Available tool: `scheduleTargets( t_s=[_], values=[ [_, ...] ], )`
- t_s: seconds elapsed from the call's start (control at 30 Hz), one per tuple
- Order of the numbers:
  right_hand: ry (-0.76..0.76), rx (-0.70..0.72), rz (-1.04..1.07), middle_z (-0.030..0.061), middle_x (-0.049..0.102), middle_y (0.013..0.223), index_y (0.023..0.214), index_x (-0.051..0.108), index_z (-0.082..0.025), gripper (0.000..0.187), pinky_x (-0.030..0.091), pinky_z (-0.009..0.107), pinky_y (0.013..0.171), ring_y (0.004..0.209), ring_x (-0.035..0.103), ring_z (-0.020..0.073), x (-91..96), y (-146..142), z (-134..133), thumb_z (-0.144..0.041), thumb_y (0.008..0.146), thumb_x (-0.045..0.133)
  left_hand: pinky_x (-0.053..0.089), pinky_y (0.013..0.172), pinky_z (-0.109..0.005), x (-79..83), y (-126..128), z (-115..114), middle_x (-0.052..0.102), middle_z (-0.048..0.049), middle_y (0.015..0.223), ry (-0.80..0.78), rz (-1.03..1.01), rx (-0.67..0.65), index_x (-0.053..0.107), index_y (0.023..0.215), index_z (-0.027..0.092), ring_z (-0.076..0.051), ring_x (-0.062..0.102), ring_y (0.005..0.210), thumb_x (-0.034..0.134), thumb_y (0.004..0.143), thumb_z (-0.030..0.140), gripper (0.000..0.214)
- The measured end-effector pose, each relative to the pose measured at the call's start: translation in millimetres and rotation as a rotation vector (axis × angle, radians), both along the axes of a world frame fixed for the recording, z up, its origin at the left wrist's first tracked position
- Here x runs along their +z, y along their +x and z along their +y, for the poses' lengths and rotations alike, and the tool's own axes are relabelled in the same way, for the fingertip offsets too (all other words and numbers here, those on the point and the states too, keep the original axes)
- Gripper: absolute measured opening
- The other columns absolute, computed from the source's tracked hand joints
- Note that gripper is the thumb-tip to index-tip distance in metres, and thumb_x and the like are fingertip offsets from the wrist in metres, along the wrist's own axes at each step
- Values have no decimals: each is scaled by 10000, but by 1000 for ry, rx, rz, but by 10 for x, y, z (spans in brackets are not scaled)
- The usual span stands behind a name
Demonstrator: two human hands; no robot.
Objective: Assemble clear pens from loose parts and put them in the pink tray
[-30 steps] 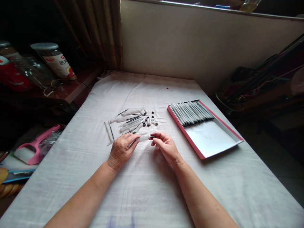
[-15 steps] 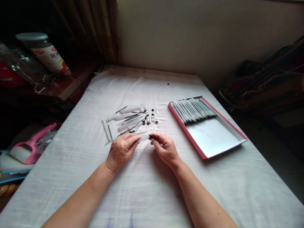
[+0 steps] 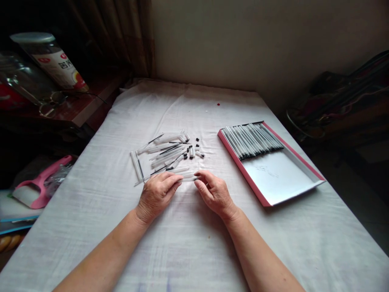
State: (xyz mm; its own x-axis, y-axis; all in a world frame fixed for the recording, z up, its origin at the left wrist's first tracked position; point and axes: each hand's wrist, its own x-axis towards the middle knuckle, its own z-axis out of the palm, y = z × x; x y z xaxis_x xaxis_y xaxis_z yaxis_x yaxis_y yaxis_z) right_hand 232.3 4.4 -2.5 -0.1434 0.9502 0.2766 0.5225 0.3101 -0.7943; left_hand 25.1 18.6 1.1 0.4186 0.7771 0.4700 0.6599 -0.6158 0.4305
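Note:
My left hand [image 3: 159,192] is closed around a clear plastic pen barrel [image 3: 188,177], which sticks out to the right past the thumb and forefinger. At the barrel's dark right end, the thumb and forefinger of my right hand [image 3: 214,192] sit on either side of the tip. Just beyond my hands lies a loose pile of clear pen barrels [image 3: 166,159] and dark thin refills [image 3: 140,168]. Small black plugs [image 3: 197,139] and short clear caps [image 3: 192,151] are scattered at the pile's right side.
To the right, a shallow red-edged box [image 3: 243,178] holds a row of assembled pens [image 3: 252,140] in its far half. A white cloth [image 3: 182,243] covers the table. On the left are a side table [image 3: 83,111] with jars [image 3: 57,65] and glasses [image 3: 51,104], and a pink-handled object [image 3: 41,180].
The fingers of my right hand have loosened and spread slightly at the barrel's dark end. My left hand keeps its hold. The view has shifted a little.

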Motion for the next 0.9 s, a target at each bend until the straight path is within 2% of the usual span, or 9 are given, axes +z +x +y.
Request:
scheduleTargets(
  t_s=[0.07,0.13,0.27,0.43,0.57,0.73,0.9],
  values=[
    [11,6,40,34,687,862,1017,623,-237,168,473,259,616,651,612,149,-10,-5,-1,-297,890,530,520,781,-284,-4,-9,4,718,-55,947,-7,1,2,685,1035,224,-175,664,845,535,914,273,199],
    [31,8,22,35,687,834,947,632,-234,138,474,262,625,667,616,154,-13,-8,2,-298,897,520,518,777,-282,-2,-12,5,719,-54,949,-9,3,1,683,1034,225,-174,663,845,533,915,275,197],
    [7,14,-27,24,660,703,797,633,-228,208,470,265,621,628,601,153,1,4,5,-326,915,492,515,769,-284,13,-6,5,723,-51,925,3,5,-8,684,1024,220,-171,663,827,529,919,283,197],
    [33,3,54,34,682,808,962,619,-207,129,467,232,558,610,594,129,12,17,-7,-270,874,548,518,769,-286,21,-6,7,721,-54,933,-2,9,-7,681,1025,213,-170,664,829,529,919,275,195],
    [78,12,-7,34,678,761,870,623,-207,131,481,242,620,644,613,137,5,25,0,-267,906,513,516,768,-288,15,-7,7,720,-52,934,7,14,-11,677,1026,216,-170,661,831,536,917,272,187],
    [62,23,10,32,687,809,978,603,-203,123,471,223,562,602,603,124,4,40,0,-266,881,562,516,759,-282,16,-5,4,720,-47,924,18,15,-7,675,1025,220,-167,663,821,534,916,269,185],
    [90,42,-38,29,671,751,878,611,-203,113,471,231,600,632,610,134,24,42,-2,-265,906,520,511,768,-283,9,-9,0,717,-44,929,24,15,-20,669,1028,220,-162,658,822,535,918,273,181]
  ],
)
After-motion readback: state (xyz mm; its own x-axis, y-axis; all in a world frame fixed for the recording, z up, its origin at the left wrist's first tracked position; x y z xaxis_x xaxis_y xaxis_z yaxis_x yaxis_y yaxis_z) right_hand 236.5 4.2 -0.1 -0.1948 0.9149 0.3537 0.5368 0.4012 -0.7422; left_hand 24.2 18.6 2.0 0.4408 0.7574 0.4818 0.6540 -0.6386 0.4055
